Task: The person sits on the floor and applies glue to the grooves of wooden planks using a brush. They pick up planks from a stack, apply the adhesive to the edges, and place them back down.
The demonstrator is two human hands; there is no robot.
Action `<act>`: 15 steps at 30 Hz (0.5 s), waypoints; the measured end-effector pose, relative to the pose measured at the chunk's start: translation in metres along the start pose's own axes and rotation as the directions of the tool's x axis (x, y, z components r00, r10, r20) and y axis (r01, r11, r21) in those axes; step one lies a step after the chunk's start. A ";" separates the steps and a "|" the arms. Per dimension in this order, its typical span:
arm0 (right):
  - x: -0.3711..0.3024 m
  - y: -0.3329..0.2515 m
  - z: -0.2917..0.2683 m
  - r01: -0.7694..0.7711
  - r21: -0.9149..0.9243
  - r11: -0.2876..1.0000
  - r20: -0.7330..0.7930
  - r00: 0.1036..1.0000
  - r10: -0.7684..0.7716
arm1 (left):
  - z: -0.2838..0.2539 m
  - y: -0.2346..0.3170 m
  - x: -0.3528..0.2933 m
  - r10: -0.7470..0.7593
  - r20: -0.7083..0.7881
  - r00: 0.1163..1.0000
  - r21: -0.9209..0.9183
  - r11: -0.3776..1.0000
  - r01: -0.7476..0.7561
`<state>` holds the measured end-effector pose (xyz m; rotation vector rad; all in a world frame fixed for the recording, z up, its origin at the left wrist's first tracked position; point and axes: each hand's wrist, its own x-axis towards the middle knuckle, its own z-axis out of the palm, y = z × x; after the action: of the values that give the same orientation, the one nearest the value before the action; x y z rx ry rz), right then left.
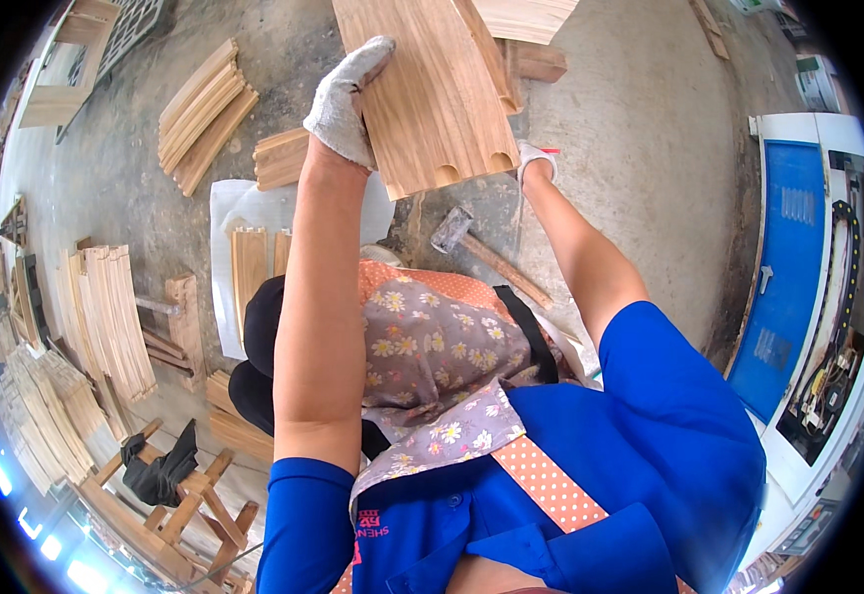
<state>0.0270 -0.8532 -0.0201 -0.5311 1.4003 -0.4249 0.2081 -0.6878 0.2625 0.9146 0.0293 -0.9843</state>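
Head view. I see the left hand (343, 104), in a pale glove, gripping the left edge of a wooden panel (432, 109), thumb over its face. The panel is raised over the floor (640, 129), at the upper middle of my feed; notches show along its near end. The right hand (537, 163), also gloved, is at the panel's near right corner, partly hidden; I cannot tell whether its fingers are closed on anything. Below the panel, a hammer (486, 255) lies aslant on the floor. Curved wooden slats (204, 114) lie to the left.
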 end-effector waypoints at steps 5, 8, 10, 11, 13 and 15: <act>-0.002 -0.001 -0.004 -0.044 0.045 0.998 -0.005 0.999 0.044 | -0.004 0.002 -0.002 0.004 -0.010 1.000 0.016 1.000 -0.004; 0.008 -0.002 -0.019 -0.101 0.049 0.994 0.036 0.994 0.099 | 0.000 0.001 -0.002 0.018 -0.020 1.000 0.048 0.999 -0.017; 0.009 -0.003 -0.026 -0.143 0.111 0.983 0.053 0.989 0.138 | 0.000 0.000 -0.002 0.024 -0.032 0.999 0.060 0.998 -0.022; 0.009 -0.004 -0.030 -0.155 0.153 0.976 0.056 0.987 0.148 | 0.001 0.000 -0.002 0.026 -0.036 0.999 0.060 0.998 -0.023; 0.007 -0.007 -0.039 -0.170 0.233 0.957 0.062 0.985 0.160 | 0.002 -0.001 -0.001 0.027 -0.043 0.999 0.060 0.998 -0.024; -0.002 -0.014 -0.046 -0.178 0.300 0.937 0.074 0.984 0.163 | -0.001 -0.001 0.001 0.033 -0.053 0.998 0.057 0.998 -0.030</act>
<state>-0.0188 -0.8685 -0.0145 -0.1634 1.2917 -0.4748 0.2083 -0.6888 0.2607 0.9902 0.0332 -0.9347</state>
